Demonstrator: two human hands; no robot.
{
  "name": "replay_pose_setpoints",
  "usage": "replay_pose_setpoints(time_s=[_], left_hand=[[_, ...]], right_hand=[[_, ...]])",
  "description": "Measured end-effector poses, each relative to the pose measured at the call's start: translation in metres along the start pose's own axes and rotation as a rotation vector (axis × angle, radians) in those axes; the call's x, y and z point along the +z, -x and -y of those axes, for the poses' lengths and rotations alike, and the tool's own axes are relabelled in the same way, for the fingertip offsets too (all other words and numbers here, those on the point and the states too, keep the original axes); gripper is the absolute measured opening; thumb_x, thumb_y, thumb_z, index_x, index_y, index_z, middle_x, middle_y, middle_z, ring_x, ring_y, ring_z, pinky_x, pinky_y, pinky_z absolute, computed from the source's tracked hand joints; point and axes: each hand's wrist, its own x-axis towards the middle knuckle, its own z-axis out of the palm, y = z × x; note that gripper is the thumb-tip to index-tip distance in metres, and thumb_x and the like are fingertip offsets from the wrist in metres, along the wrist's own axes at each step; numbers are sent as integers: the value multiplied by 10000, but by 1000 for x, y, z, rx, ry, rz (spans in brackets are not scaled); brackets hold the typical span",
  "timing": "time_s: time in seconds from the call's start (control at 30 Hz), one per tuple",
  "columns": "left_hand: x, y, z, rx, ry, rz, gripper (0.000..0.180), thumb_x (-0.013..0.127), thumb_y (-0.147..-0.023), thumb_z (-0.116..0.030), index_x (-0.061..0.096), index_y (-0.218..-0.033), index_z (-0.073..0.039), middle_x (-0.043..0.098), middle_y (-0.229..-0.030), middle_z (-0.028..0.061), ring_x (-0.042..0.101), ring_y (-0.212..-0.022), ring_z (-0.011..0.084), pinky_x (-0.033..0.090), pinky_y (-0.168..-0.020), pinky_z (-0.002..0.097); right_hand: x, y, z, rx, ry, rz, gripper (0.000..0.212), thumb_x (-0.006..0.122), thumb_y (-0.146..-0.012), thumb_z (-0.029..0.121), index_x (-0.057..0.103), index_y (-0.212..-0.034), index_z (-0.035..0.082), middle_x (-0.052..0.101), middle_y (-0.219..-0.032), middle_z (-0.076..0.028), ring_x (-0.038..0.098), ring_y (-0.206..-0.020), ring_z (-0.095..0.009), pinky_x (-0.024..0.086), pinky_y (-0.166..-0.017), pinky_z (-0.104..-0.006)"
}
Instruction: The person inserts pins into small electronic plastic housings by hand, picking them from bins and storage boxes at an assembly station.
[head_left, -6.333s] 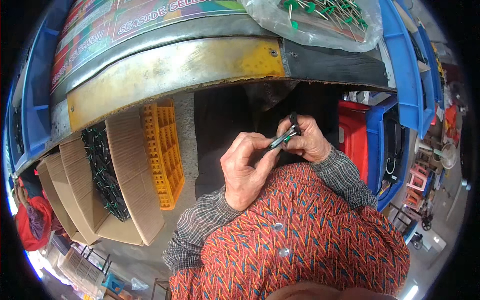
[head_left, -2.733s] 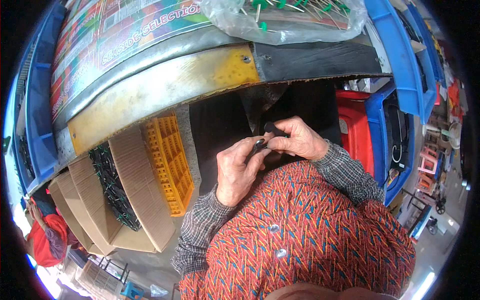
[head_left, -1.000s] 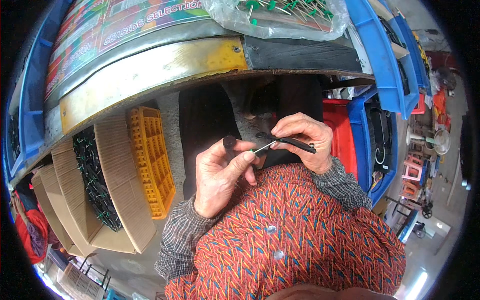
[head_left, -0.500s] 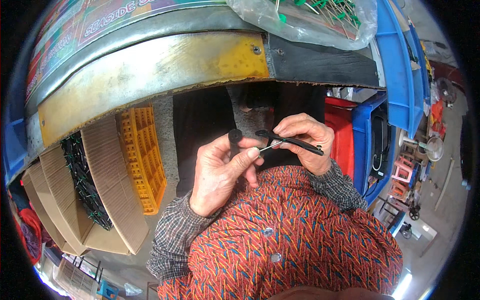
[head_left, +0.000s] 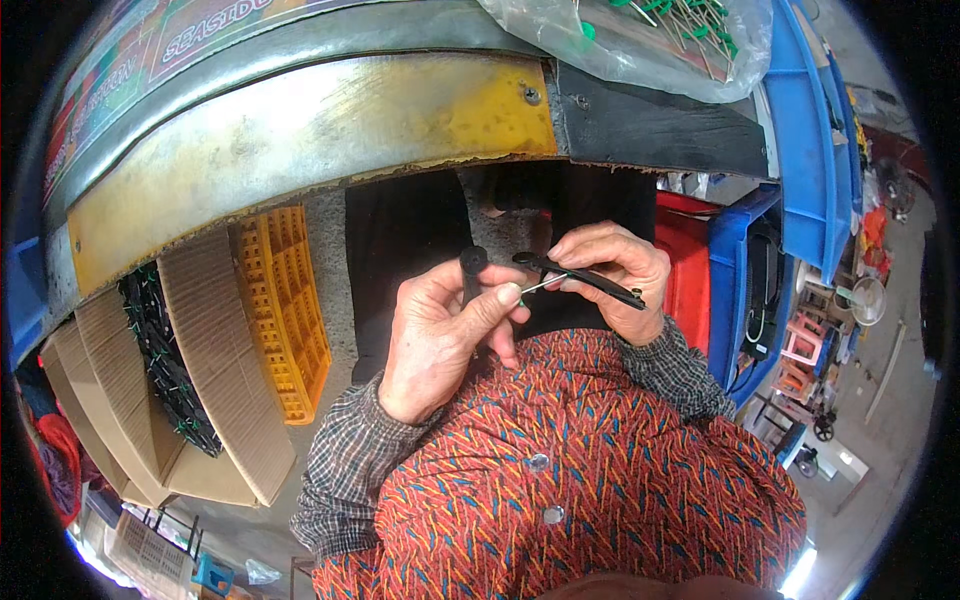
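My left grip (head_left: 425, 345) is closed in a pinch: thumb and fingers hold a pin by its green head (head_left: 520, 300), leaving most of the metal shaft (head_left: 542, 285) bare and slanting toward my other side, probably because the head is the easiest part to push or steer from. A black piece with a round end (head_left: 474, 262) also stands up out of this grip, by the index finger, perhaps tucked there so thumb and fingertip can serve the pin.

My right grip (head_left: 628, 280) is narrow too, holding a black strip (head_left: 592, 282) crosswise between thumb and fingers, both its ends sticking out, I suppose so that neither is covered. The shaft's far end reaches the strip near my right fingertips; whether it has gone in, I cannot tell. I hold all this in front of my patterned apron, just off the table (head_left: 330, 110) edge, likely for a close look downward.

On the table lies a clear bag (head_left: 735, 78) of more green-headed pins (head_left: 695, 25), open toward me, presumably for easy picking. At my left, a cardboard box (head_left: 222, 350) holds black pieces with green bits (head_left: 165, 365), beside a yellow crate (head_left: 287, 320)
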Motion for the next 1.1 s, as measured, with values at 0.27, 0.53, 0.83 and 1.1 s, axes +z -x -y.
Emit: replay_pose_setpoints(time_s=[0.27, 0.53, 0.83, 1.1], left_hand=[[0, -2, -3, -10, -11, 6, 147, 578, -909, -56, 599, -1008, 50, 641, -775, 136, 591, -520, 138, 533, -473, 269], [-1, -3, -3, -4, -40, 7, 143, 584, -907, -62, 600, -998, 46, 637, -771, 130, 589, -518, 135, 531, -471, 267], [0, -7, -7, -10, -89, 3, 139, 597, -899, -60, 606, -984, 48, 636, -768, 125, 602, -532, 139, 540, -487, 272], [-6, -9, -3, 14, -138, 1, 138, 610, -885, -49, 606, -980, 52, 636, -776, 126, 619, -555, 156, 551, -516, 283]], right_hand=[[1, -1, 1, 28, -9, 3, 240, 798, -654, -18, 680, -861, 14, 684, -900, -122, 671, -843, -195, 538, -732, -282], [0, -1, 0, -7, 29, 21, 224, 785, -672, -10, 681, -869, 13, 684, -905, -121, 671, -843, -197, 535, -729, -281], [-3, -5, 2, -81, 131, 54, 195, 753, -688, -35, 682, -862, 18, 687, -895, -122, 674, -837, -207, 532, -726, -283], [0, -4, 0, -60, 148, 64, 205, 757, -678, -33, 682, -862, 18, 688, -890, -113, 675, -827, -200, 530, -714, -279]])
